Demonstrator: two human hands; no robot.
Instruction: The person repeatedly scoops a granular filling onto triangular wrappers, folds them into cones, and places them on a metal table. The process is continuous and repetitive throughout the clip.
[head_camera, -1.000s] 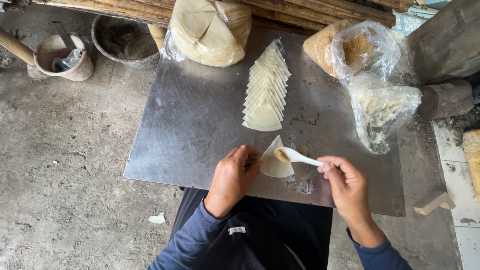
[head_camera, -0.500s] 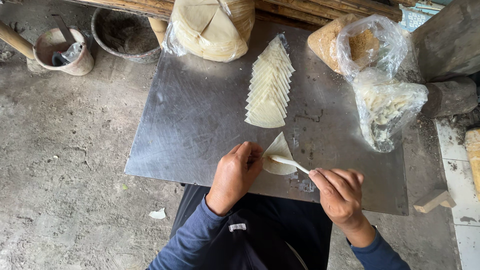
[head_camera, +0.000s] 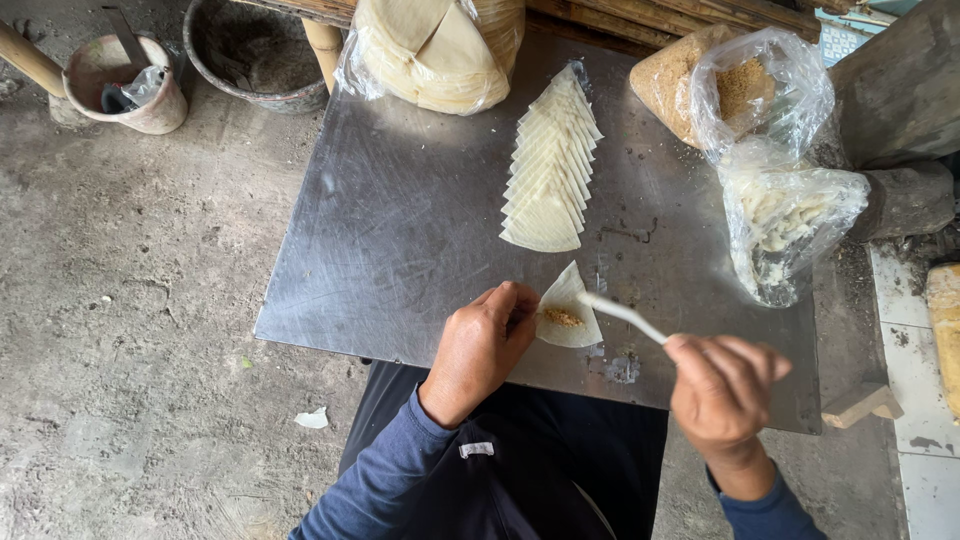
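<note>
Two hands at work over metal bench (head_camera: 400, 240). Left hand (head_camera: 482, 345) pins edge of wedge-shaped wrapper (head_camera: 568, 320), fingers curled; brown filling (head_camera: 563, 317) sits on it. Right hand (head_camera: 722, 385) grips white spoon (head_camera: 622, 315), tip just beside filling. Row of wrappers (head_camera: 550, 170) beyond left hand.

Grey bucket (head_camera: 255, 50), pink pot (head_camera: 125, 80), bamboo pole (head_camera: 30, 60) on concrete floor (head_camera: 120, 300).

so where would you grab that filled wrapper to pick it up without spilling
Pinch the filled wrapper at its pointed top corner and its bare right edge, coming from the right. The filling sits left of centre, and the left hand already covers the left edge. It lies flat on the metal sheet, so slide a fingertip under first.
</note>
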